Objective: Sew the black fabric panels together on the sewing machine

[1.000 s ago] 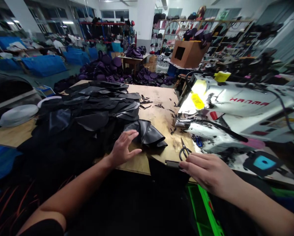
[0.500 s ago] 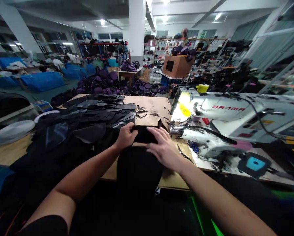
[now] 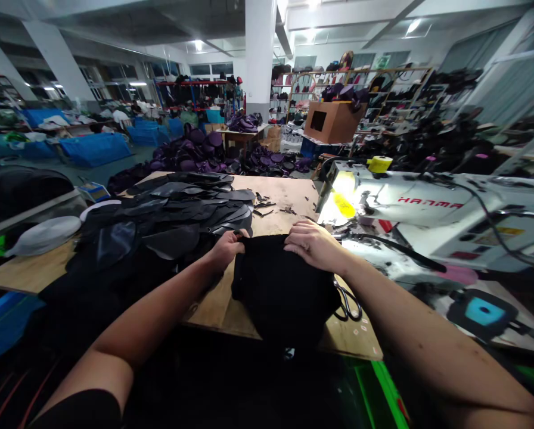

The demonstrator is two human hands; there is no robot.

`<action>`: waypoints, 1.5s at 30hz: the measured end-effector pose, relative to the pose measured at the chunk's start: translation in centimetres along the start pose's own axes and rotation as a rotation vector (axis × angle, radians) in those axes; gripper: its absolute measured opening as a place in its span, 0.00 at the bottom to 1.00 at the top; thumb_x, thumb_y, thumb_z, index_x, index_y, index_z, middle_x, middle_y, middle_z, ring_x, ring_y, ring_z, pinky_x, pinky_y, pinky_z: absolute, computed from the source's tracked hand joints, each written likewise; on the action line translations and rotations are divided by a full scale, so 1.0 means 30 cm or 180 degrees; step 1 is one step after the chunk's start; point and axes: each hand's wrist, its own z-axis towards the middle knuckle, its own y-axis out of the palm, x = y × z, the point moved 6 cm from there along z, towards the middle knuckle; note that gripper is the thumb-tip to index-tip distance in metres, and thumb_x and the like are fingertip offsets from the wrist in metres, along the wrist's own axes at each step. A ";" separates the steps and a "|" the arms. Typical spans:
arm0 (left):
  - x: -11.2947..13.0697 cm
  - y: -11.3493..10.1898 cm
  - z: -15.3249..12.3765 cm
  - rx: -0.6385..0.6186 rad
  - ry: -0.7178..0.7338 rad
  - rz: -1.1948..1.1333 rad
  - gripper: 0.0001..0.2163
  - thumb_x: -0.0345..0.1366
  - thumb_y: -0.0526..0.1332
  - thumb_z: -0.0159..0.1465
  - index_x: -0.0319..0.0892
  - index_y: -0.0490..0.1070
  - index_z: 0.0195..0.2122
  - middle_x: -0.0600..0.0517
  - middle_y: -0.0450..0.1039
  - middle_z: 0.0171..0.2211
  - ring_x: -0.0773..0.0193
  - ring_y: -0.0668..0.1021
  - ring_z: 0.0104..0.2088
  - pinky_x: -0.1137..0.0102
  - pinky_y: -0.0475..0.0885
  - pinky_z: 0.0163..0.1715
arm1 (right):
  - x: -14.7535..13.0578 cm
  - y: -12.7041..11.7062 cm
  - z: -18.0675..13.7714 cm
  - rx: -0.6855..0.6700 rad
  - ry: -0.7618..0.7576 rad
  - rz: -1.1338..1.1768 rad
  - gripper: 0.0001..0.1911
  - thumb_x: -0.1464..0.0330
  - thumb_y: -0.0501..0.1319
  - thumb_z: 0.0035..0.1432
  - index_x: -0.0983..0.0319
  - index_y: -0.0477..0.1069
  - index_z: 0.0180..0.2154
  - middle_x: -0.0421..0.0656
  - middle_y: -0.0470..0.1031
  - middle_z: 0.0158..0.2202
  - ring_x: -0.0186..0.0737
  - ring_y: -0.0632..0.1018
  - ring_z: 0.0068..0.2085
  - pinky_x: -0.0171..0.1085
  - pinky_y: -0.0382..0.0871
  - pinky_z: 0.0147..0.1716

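A black fabric piece [image 3: 282, 292] lies spread on the wooden table [image 3: 285, 199] and hangs over its near edge. My left hand [image 3: 224, 249] grips its far left corner. My right hand [image 3: 311, 243] grips its far right edge. A heap of black cut pieces [image 3: 173, 208] lies just left of my left hand. Black scissors [image 3: 348, 302] lie on the table under my right forearm. A white sewing machine [image 3: 423, 205] stands to the right, its lamp lit.
Small black scraps [image 3: 267, 208] lie on the table behind the fabric. A brown cardboard box [image 3: 334, 119] and piles of purple pieces [image 3: 204, 149] stand beyond. Blue bins [image 3: 95, 146] sit far left. A green crate edge [image 3: 383, 393] shows below the table.
Both hands went from open above the table to gripping the black piece, and pulled it toward me so it now lies spread flat over the near edge. The view tilted up.
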 end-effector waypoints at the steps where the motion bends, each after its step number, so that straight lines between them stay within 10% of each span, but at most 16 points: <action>1: 0.034 -0.003 0.004 0.0162 0.0202 0.0164 0.08 0.35 0.64 0.51 0.41 0.71 0.33 0.54 0.73 0.27 0.67 0.72 0.27 0.71 0.67 0.29 | 0.005 -0.008 -0.001 0.0053 0.0080 0.0003 0.16 0.61 0.53 0.73 0.60 0.77 0.38 0.46 0.76 0.33 0.41 0.75 0.38 0.43 0.68 0.45; 5: 0.177 0.052 0.012 0.0362 0.1093 0.1518 0.25 0.38 0.71 0.52 0.43 0.72 0.52 0.48 0.77 0.46 0.59 0.77 0.43 0.65 0.72 0.46 | 0.000 -0.039 -0.011 0.0162 0.0395 -0.0092 0.17 0.61 0.53 0.73 0.61 0.75 0.37 0.46 0.75 0.33 0.41 0.74 0.35 0.39 0.65 0.37; 8: 0.201 0.107 0.037 0.0185 0.1089 0.2302 0.14 0.38 0.70 0.57 0.43 0.78 0.44 0.51 0.79 0.39 0.59 0.78 0.39 0.67 0.70 0.43 | 0.000 -0.063 -0.025 0.0220 0.0615 -0.0094 0.15 0.62 0.54 0.72 0.62 0.74 0.36 0.46 0.76 0.33 0.40 0.75 0.35 0.38 0.65 0.36; 17: 0.203 0.165 0.078 -0.0006 0.1070 0.2234 0.08 0.40 0.66 0.65 0.41 0.82 0.37 0.53 0.81 0.32 0.64 0.79 0.33 0.71 0.68 0.36 | 0.049 -0.106 -0.105 0.0366 0.1432 0.0020 0.14 0.61 0.57 0.69 0.60 0.74 0.33 0.44 0.78 0.32 0.40 0.76 0.33 0.37 0.65 0.35; 21: 0.215 0.185 0.086 -0.0108 0.1194 0.2280 0.08 0.37 0.63 0.66 0.42 0.81 0.36 0.53 0.82 0.32 0.64 0.79 0.32 0.72 0.68 0.36 | 0.079 -0.143 -0.121 0.0396 0.1785 0.0038 0.11 0.63 0.60 0.66 0.60 0.76 0.46 0.44 0.80 0.36 0.41 0.78 0.36 0.37 0.66 0.38; 28: 0.246 0.166 0.146 -0.0521 0.1214 0.2973 0.13 0.39 0.60 0.69 0.40 0.78 0.31 0.54 0.76 0.27 0.66 0.75 0.30 0.72 0.63 0.32 | 0.060 -0.156 -0.123 -0.0541 0.1570 -0.0541 0.15 0.62 0.56 0.70 0.59 0.77 0.35 0.44 0.80 0.32 0.40 0.78 0.35 0.35 0.61 0.34; 39: 0.215 0.142 0.053 -0.0177 0.1460 0.3009 0.10 0.41 0.63 0.68 0.41 0.76 0.34 0.51 0.76 0.33 0.63 0.76 0.35 0.70 0.69 0.39 | 0.051 -0.117 -0.119 -0.0342 0.1668 -0.0184 0.13 0.63 0.57 0.69 0.60 0.76 0.35 0.43 0.79 0.30 0.38 0.75 0.32 0.34 0.57 0.33; 45: 0.391 0.122 0.205 -0.0831 0.1439 0.3318 0.12 0.43 0.61 0.68 0.41 0.80 0.36 0.52 0.79 0.34 0.63 0.78 0.36 0.71 0.68 0.40 | 0.014 -0.162 -0.085 0.0299 0.1692 0.0395 0.16 0.61 0.56 0.67 0.60 0.68 0.27 0.38 0.69 0.23 0.34 0.68 0.26 0.34 0.54 0.30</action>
